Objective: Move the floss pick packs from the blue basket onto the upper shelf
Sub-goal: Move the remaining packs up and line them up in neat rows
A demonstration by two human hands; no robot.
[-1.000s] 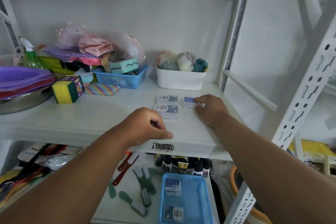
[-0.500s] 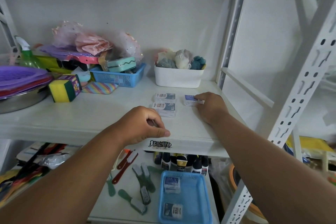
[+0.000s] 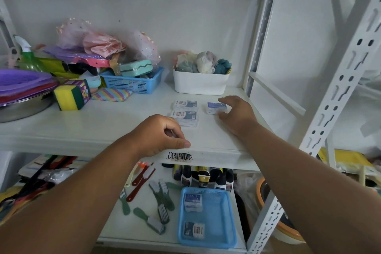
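Nearest, below both forearms, the blue basket sits on the lower shelf with two floss pick packs in it: one toward its near end, the other toward its far end. To the left of the basket lie several brushes, and just beyond it stands a row of small dark bottles.

Above these, the left hand rests at the front edge of the upper shelf, fingers curled in and thumb lying along the lip; it looks to be a loose fist with nothing in it, though the palm is hidden.

Just beyond the left hand, a pack lies flat on the upper shelf, and a second pack lies just behind that one. To their right, the right hand reaches over the shelf with its fingers spread around a third pack, fingertips touching its right end; the pack sits on the shelf surface.

Farther back, beyond the right hand, stands a white bin of balled cloths. Beyond and left of the left hand are a second blue basket, a yellow-and-green sponge and a stack of purple trays.
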